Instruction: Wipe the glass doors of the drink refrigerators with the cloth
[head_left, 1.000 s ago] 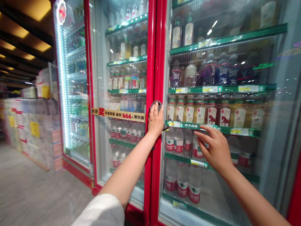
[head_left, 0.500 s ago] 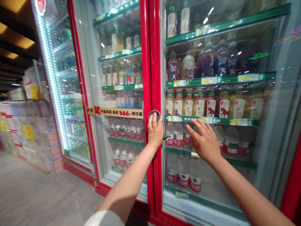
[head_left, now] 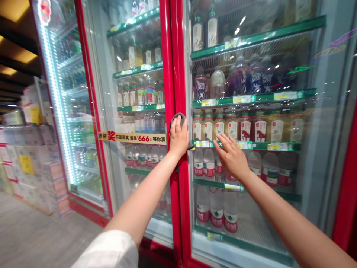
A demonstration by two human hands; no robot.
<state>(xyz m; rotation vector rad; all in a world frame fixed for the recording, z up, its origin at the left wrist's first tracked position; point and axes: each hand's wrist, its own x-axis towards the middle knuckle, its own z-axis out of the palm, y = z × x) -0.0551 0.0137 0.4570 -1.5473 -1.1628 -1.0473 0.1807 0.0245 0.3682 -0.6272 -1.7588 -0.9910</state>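
Note:
My left hand [head_left: 179, 136] holds a dark grey cloth [head_left: 179, 118] against the red door frame [head_left: 176, 67] of a glass-fronted drinks fridge. Its fingers lie over the cloth, and a dark corner with a yellowish edge sticks out to the right. To the right, my right hand [head_left: 232, 156] is open with its fingers spread, in front of the glass door [head_left: 251, 208]. Whether it touches the glass, I cannot tell. Behind that glass, several bottles of tea [head_left: 245, 128] and water [head_left: 216, 208] stand on green-edged shelves.
A yellow printed strip [head_left: 134, 137] crosses the left glass door. Further left stands another lit fridge [head_left: 80, 123] with drinks. Stacked cartons [head_left: 30, 160] line the far left, above the grey floor [head_left: 41, 238]. Reflections streak the right-hand glass.
My left hand has slid upward along the red frame with the cloth. My right hand has risen slightly in front of the glass, and the view has shifted a little.

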